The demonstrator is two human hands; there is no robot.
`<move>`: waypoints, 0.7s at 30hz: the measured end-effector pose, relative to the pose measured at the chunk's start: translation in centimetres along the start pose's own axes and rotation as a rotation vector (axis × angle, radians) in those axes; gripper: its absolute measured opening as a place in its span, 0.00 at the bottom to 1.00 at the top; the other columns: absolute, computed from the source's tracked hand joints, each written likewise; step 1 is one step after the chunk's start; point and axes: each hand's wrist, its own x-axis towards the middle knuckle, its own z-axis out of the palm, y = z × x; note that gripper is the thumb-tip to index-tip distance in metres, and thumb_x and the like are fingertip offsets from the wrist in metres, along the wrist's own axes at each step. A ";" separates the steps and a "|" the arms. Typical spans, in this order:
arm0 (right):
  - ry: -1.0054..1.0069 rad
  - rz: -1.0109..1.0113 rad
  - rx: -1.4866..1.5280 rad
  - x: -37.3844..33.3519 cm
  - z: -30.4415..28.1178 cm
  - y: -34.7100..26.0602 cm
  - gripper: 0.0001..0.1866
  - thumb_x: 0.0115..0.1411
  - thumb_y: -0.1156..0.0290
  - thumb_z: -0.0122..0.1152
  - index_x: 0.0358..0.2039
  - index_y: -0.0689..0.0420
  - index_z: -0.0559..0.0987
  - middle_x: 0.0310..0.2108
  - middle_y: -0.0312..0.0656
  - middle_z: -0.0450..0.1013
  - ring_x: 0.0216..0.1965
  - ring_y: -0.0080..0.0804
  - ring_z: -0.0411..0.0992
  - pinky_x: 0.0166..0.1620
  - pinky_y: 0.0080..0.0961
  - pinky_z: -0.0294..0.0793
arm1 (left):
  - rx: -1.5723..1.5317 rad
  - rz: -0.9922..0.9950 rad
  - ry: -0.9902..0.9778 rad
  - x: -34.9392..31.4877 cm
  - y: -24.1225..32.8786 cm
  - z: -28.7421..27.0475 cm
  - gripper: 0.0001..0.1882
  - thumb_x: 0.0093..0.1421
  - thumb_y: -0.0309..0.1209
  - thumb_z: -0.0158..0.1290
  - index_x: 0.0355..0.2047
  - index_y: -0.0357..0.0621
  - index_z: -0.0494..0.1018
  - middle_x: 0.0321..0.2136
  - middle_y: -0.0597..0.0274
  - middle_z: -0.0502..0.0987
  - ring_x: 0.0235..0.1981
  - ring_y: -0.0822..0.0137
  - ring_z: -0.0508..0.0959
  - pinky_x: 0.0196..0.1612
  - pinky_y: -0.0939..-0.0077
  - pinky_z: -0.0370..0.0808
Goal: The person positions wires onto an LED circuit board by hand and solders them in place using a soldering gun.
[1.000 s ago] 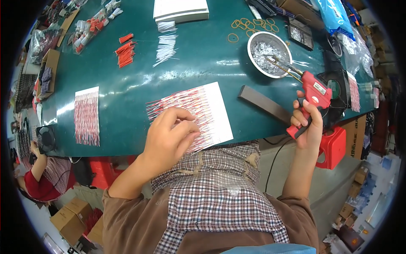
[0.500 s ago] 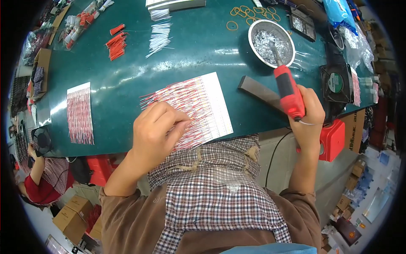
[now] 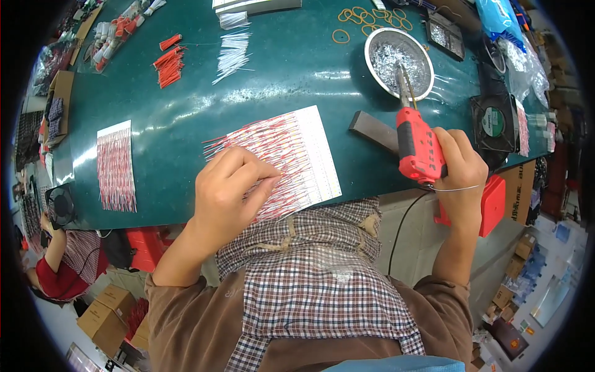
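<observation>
My right hand is wrapped round a red and black soldering gun. Its metal tip reaches over the rim into a round bowl with silvery bits inside, and a thin wire trails from its rear end. My left hand rests over a white panel covered with rows of short red and white wires. Thumb and forefinger are pinched together among these wires; what lies between them is too small to make out. A dark flat bar lies between the panel and the soldering gun.
A second wired panel lies at the left. Bundles of red wires and white wires lie farther back, with rubber bands near the bowl. A black fan stands right. Another person's arm shows far left.
The soldering gun has turned so more of its side shows, its tip still in the bowl. My right hand has shifted slightly right and nearer me. My left hand has barely moved.
</observation>
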 end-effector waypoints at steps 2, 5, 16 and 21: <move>-0.048 -0.043 -0.027 0.2 0.1 0.0 0.24 0.36 0.80 0.65 0.39 0.56 0.78 0.30 0.40 0.71 0.24 0.39 0.71 0.28 0.30 0.70 | 0.007 -0.001 0.003 0.0 0.0 0.0 0.07 0.45 0.21 0.63 0.26 0.42 0.78 0.23 0.63 0.74 0.25 0.63 0.75 0.27 0.71 0.70; -0.113 -0.011 0.002 0.0 -0.4 -0.1 0.22 0.41 0.82 0.62 0.41 0.59 0.77 0.33 0.43 0.72 0.29 0.44 0.73 0.32 0.32 0.72 | 0.021 -0.019 0.021 -0.1 0.0 -0.1 0.08 0.45 0.21 0.63 0.26 0.42 0.78 0.23 0.63 0.74 0.25 0.63 0.75 0.27 0.71 0.70; -0.127 -0.035 0.024 0.0 -0.3 0.0 0.21 0.41 0.82 0.62 0.41 0.59 0.77 0.33 0.44 0.73 0.29 0.44 0.73 0.32 0.30 0.72 | 0.001 -0.032 0.007 -0.2 0.0 0.2 0.08 0.44 0.20 0.63 0.25 0.43 0.77 0.22 0.63 0.74 0.24 0.64 0.75 0.26 0.72 0.70; 0.046 0.001 0.111 0.3 0.5 0.8 0.24 0.36 0.80 0.66 0.40 0.56 0.78 0.31 0.42 0.72 0.25 0.42 0.72 0.28 0.31 0.71 | 0.000 -0.030 -0.006 0.0 0.1 0.3 0.08 0.44 0.20 0.63 0.25 0.43 0.77 0.22 0.63 0.74 0.23 0.64 0.75 0.26 0.71 0.69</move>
